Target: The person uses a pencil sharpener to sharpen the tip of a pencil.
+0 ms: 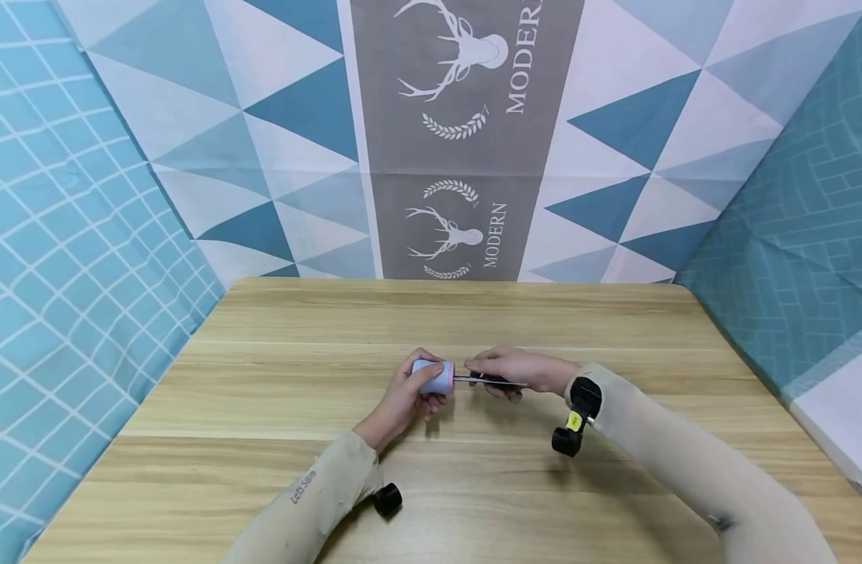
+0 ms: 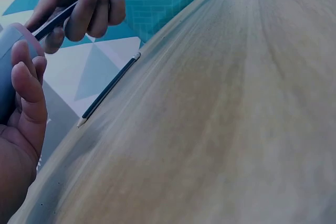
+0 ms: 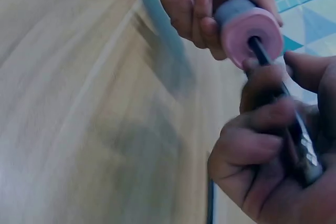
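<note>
My left hand (image 1: 403,390) grips a small lavender pencil sharpener (image 1: 433,377) with a pink end, thumb on top and fingers curled below. A dark pencil (image 3: 261,52) sits with one end in the hole of the sharpener's pink face. From the right, my right hand (image 1: 519,368) pinches this pencil between thumb and fingers, close to the sharpener. In the right wrist view its other end, with a few light marks, runs back along the palm. The pencil end inside the sharpener is hidden.
A second dark pencil (image 2: 109,88), with a pale sharpened tip and a light far end, lies on the wooden table (image 1: 262,478). Patterned cloths (image 1: 297,133) hang behind the table and on both sides. At the right edge stands a white surface (image 1: 843,415).
</note>
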{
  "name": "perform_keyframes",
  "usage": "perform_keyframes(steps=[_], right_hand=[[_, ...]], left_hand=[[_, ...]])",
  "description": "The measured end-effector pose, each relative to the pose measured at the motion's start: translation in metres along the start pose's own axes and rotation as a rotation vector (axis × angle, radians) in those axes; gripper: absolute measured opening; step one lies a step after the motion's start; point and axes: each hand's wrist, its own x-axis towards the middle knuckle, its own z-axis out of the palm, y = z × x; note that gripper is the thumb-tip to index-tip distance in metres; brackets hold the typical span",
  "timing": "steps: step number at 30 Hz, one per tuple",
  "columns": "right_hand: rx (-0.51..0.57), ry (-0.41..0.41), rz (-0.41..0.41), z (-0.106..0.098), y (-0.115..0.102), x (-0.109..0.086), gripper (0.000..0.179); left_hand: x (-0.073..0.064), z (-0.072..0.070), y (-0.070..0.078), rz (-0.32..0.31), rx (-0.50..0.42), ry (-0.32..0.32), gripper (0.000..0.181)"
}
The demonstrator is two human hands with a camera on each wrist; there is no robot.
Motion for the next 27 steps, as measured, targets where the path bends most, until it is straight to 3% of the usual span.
perform_keyframes(steps=[2, 4, 7, 11, 15, 17, 20, 22, 25, 27], right_hand=[[-0.084, 0.093, -0.074, -0.001, 0.000, -0.005, 0.036], [-0.245, 0.195, -0.202, 0.000, 0.000, -0.011, 0.026], [-0.649, 0.335, -0.485, 0.005, 0.001, -0.017, 0.014], [-1.166, 0.501, -0.830, 0.015, 0.006, -0.014, 0.017], [-1.450, 0.625, -0.990, 0.019, 0.015, -0.003, 0.019], [-1.572, 0.688, -1.043, 0.018, 0.018, 0.001, 0.029], [-1.689, 0.747, -1.099, 0.016, 0.019, 0.007, 0.039], [-1.711, 0.739, -1.109, 0.015, 0.020, 0.010, 0.041], [-1.626, 0.679, -1.094, 0.016, 0.020, 0.013, 0.042], [-1.495, 0.609, -1.042, 0.018, 0.019, 0.014, 0.038]], left_hand=[[0.000, 0.000, 0.001, -0.001, 0.000, 0.011, 0.009], [0.000, -0.001, 0.001, -0.002, -0.002, 0.023, 0.008], [0.001, -0.001, 0.002, -0.004, -0.011, 0.033, 0.007], [0.000, -0.001, 0.003, -0.012, -0.022, 0.040, 0.007], [0.000, 0.000, 0.003, -0.018, -0.035, 0.042, 0.006], [0.001, 0.000, 0.003, -0.021, -0.041, 0.040, 0.007], [0.002, 0.000, 0.002, -0.025, -0.055, 0.038, 0.009], [0.001, 0.000, 0.002, -0.029, -0.062, 0.045, 0.010], [0.000, 0.001, 0.002, -0.035, -0.062, 0.055, 0.011], [0.000, 0.001, 0.001, -0.040, -0.053, 0.056, 0.011]])
